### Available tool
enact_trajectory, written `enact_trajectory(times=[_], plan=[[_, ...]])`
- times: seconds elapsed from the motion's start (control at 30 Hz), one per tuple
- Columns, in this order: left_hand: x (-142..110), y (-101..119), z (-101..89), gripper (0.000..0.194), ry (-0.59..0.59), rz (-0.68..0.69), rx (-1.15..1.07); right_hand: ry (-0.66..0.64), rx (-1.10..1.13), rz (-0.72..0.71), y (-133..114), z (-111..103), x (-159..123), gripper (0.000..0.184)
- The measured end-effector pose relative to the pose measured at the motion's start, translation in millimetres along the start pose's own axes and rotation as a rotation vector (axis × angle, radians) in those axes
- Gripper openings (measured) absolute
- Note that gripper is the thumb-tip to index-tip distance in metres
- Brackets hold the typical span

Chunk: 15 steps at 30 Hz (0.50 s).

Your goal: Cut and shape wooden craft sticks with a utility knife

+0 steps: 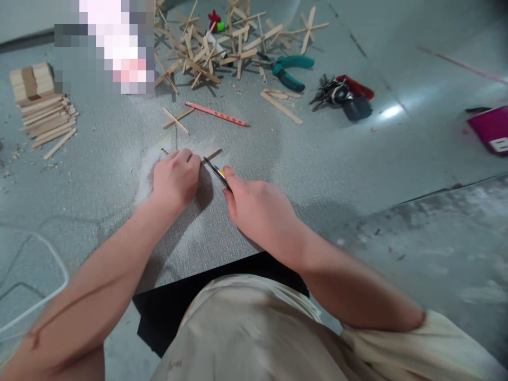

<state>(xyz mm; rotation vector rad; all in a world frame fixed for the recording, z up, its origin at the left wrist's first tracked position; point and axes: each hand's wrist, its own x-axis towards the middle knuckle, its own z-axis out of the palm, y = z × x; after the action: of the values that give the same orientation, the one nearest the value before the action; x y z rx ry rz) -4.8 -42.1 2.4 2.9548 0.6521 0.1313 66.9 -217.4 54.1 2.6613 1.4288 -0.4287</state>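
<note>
My left hand [177,172] is closed over a thin wooden craft stick [214,154], pressing it down on the grey textured surface. Only the stick's right end shows past the fingers. My right hand [256,203] grips a utility knife [222,177] with a bit of yellow on its body. The blade points up and left, and its tip meets the stick just right of my left hand. A flat see-through piece [163,144] with dark marks pokes out behind my left fingers; its kind is hard to tell. Two crossed craft sticks [177,119] lie just beyond.
A red pencil [216,113] lies past my hands. Farther back are a pile of crossed stick pieces [202,58], teal-handled pliers [291,69] and keys [337,94]. Stacked sticks [47,114] lie at left, among shavings. A magenta item [490,129] is at far right.
</note>
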Motion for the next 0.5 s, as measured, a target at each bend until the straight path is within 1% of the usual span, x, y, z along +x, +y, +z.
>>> enact_trajectory(times=[0.13, 0.23, 0.33, 0.5], plan=[[0, 4, 2.6, 0.026, 0.042, -0.031, -0.010, -0.005, 0.026, 0.010, 0, -3, 4, 0.055], [1, 2, 4.0, 0.026, 0.087, 0.022, 0.011, 0.012, 0.059, 0.012, 2, -2, 8, 0.055], [4, 0, 2.9, 0.028, 0.084, 0.067, 0.064, 0.034, 0.091, 0.007, 5, 1, 11, 0.054], [6, 2, 1.2, 0.026, 0.059, 0.028, 0.063, 0.055, 0.068, 0.010, 4, 5, 12, 0.053]])
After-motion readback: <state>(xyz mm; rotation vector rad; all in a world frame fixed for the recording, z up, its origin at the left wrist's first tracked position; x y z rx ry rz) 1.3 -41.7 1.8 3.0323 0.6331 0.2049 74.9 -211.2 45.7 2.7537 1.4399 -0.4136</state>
